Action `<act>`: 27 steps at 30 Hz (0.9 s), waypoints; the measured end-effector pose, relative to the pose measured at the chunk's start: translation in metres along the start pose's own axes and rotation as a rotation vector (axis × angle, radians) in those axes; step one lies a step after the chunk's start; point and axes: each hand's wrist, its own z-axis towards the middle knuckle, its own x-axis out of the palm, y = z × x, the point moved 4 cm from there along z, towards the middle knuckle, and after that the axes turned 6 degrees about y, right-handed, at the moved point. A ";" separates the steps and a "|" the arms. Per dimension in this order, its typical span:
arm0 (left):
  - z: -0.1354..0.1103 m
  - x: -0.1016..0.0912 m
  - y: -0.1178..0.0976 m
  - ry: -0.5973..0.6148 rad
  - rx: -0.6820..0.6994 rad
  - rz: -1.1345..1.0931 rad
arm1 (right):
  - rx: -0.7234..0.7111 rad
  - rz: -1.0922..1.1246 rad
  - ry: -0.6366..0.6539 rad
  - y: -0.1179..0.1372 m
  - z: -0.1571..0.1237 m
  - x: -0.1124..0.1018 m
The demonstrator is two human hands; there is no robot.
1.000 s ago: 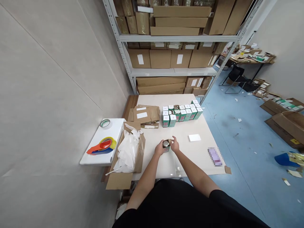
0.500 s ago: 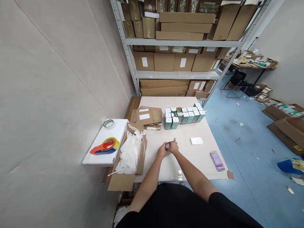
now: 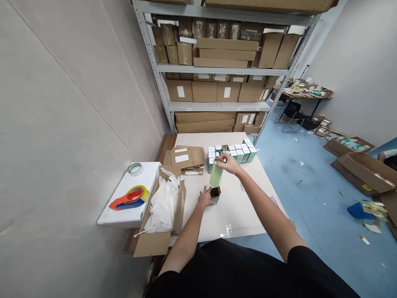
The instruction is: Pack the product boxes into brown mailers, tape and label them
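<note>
My right hand (image 3: 228, 164) grips the top of a pale green cylindrical bottle (image 3: 216, 174) and holds it upright in the air above a small open green box (image 3: 214, 195). That box stands on the white table (image 3: 235, 207), and my left hand (image 3: 204, 197) is closed against its left side. Behind them stand rows of small green boxes with white tops (image 3: 232, 152), one with a round metal lid showing. The bottle's lower end hangs just above the box's open mouth.
An open cardboard carton of white plastic bags (image 3: 164, 203) sits at the table's left edge. Flattened cardboard mailers (image 3: 183, 157) lie behind it. A side stand (image 3: 127, 203) carries a tape dispenser (image 3: 128, 198) and a tape roll (image 3: 134, 167). Shelving with cartons (image 3: 214, 91) fills the back.
The right hand has lifted the green bottle up out of the small box. The left hand stays on the box. The camera has tilted upward.
</note>
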 end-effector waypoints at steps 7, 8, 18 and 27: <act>-0.053 -0.140 -0.078 -0.358 0.485 -0.573 | -0.085 0.090 0.013 0.086 -0.016 -0.053; -0.068 -0.157 -0.097 -0.362 0.634 -0.659 | -0.085 0.088 0.004 0.091 -0.019 -0.054; -0.143 -0.191 -0.178 -0.339 0.844 -0.726 | -0.190 0.443 0.111 0.079 -0.036 -0.028; -0.141 -0.202 -0.177 -0.240 0.875 -0.783 | -0.161 0.629 0.219 0.044 -0.065 0.007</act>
